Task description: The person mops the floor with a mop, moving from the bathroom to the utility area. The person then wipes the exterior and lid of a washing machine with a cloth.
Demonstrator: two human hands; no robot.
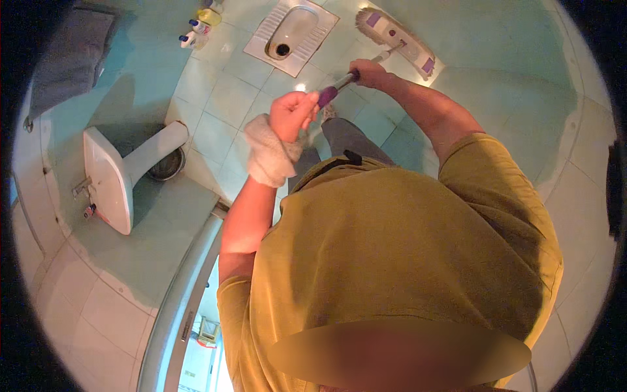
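A flat mop (393,43) with grey fringe and purple patches lies against the base of the wall at the far right. Its pole runs back toward me and ends in a purple grip (328,96). My right hand (371,73) is wrapped round the metal part of the pole. At the grip's near end, the fingers of my left hand (294,112) are closed on the handle. A pale, fluffy cloth (269,151) is wound about my left wrist.
A squat toilet (292,34) is set in the tiled floor ahead. Several bottles (198,32) stand in the far left corner. On the left are a pedestal sink (108,179), a dark basin (168,164) behind its pedestal, and a hanging grey towel (73,55). A doorway (202,320) opens behind me.
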